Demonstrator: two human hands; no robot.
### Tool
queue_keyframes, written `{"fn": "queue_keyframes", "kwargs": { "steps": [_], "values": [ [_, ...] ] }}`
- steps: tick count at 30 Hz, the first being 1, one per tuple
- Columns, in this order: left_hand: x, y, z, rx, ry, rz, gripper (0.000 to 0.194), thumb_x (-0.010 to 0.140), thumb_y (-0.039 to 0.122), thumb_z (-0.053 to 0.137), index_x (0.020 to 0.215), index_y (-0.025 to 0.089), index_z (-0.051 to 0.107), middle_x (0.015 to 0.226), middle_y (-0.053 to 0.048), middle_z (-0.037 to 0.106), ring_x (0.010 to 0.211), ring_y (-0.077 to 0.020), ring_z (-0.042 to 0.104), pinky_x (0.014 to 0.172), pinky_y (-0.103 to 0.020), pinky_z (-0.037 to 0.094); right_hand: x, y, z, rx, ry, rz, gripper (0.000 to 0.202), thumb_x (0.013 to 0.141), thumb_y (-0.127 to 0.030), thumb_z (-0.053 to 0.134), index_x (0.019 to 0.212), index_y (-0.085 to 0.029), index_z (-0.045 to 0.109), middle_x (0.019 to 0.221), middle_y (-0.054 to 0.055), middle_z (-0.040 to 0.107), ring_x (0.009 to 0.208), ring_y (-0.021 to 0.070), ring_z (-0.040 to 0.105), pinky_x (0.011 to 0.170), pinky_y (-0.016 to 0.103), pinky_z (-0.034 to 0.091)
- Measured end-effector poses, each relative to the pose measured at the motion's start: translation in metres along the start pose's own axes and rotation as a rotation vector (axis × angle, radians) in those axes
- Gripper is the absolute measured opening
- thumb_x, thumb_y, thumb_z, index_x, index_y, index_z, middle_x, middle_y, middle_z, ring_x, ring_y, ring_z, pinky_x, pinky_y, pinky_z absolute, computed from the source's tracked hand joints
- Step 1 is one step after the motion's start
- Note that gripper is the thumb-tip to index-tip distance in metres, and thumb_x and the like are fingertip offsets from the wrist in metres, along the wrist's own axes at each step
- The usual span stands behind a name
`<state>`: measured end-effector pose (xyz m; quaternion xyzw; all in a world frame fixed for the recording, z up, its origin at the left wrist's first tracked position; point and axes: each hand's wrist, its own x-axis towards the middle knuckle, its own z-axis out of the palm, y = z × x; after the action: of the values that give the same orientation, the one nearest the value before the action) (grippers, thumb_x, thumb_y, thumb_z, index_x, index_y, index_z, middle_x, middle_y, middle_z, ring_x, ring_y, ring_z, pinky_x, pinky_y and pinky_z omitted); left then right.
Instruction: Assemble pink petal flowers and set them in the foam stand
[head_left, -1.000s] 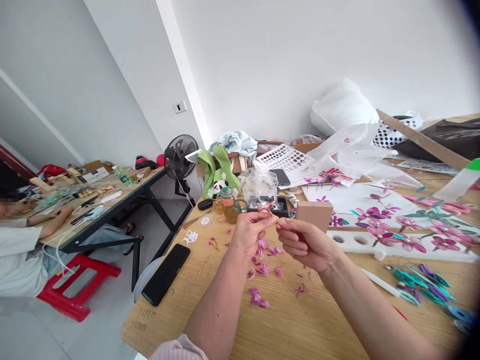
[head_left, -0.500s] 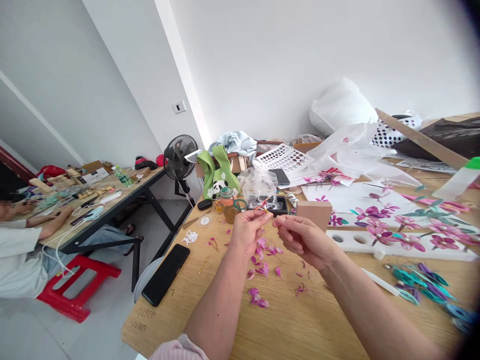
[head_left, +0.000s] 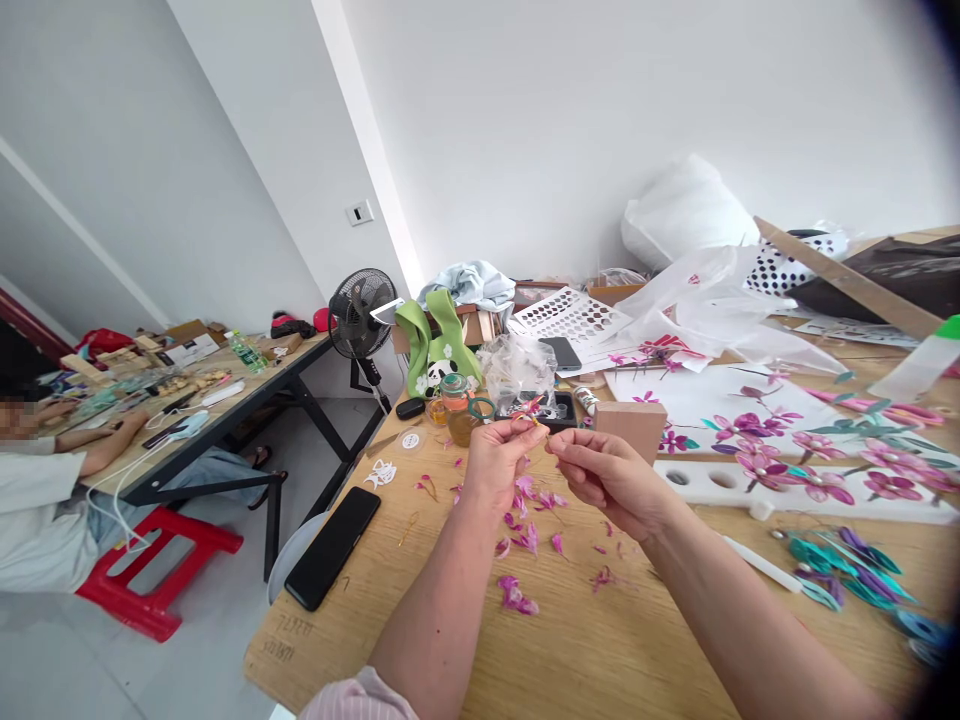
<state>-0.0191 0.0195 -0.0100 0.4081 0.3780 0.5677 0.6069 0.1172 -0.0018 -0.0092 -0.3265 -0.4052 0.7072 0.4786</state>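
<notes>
My left hand [head_left: 496, 460] is closed in a pinch above the middle of the wooden table. From its fingertips sticks up a small red-and-gold piece [head_left: 535, 410], too small to name exactly. Close beside it, my right hand [head_left: 606, 475] has thumb and index finger pressed together; whatever lies between them is too fine to make out. Below both hands, loose magenta petals [head_left: 516, 594] lie scattered on the tabletop. A gold hairpin-like wire piece [head_left: 408, 528] rests to the left of my left forearm.
Left on the table lies a black phone [head_left: 333, 548]. Behind my hands stand a glass jar [head_left: 458, 425] and a wooden block [head_left: 628, 430]. Pink flowers [head_left: 817, 482] stand in a white foam strip [head_left: 697, 490] at right. A person [head_left: 45, 500] sits at another table.
Both hands stay close together with almost no movement. The view has shifted very slightly.
</notes>
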Motion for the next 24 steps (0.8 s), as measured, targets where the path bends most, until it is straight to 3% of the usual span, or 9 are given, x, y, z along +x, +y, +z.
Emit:
{"fn": "queue_keyframes", "kwargs": {
  "steps": [11,19,24],
  "values": [
    [-0.0019,0.0043,0.001,0.001,-0.009,-0.038,0.032,0.049,0.033,0.083,0.065,0.011,0.066,0.05,0.006,0.046,0.038,0.0009,0.021,0.039,-0.021,0.007,0.0007,0.0025,0.0039,-0.211,0.1,-0.079,0.035,0.064,-0.045,0.075,0.068,-0.016,0.055,0.042,-0.008,0.041,0.034,0.0018,0.024,0.036,0.02,0.012],
    [-0.0015,0.0046,-0.0002,-0.018,-0.024,-0.04,0.031,0.052,0.033,0.083,0.065,0.011,0.066,0.046,0.007,0.042,0.037,0.001,0.018,0.038,-0.02,0.006,0.0015,0.0039,0.0014,-0.232,0.126,-0.121,0.035,0.065,-0.045,0.075,0.077,-0.016,0.06,0.049,-0.007,0.045,0.036,0.0025,0.028,0.035,0.019,0.017],
    [-0.0009,0.0061,0.0007,-0.029,0.002,-0.052,0.033,0.048,0.032,0.084,0.065,0.011,0.065,0.043,0.008,0.037,0.037,0.0009,0.019,0.039,-0.02,0.007,0.0004,0.0026,0.0053,-0.394,0.193,-0.177,0.041,0.064,-0.052,0.072,0.08,-0.016,0.062,0.047,-0.006,0.046,0.037,0.0046,0.031,0.035,0.02,0.021]
  ]
}}
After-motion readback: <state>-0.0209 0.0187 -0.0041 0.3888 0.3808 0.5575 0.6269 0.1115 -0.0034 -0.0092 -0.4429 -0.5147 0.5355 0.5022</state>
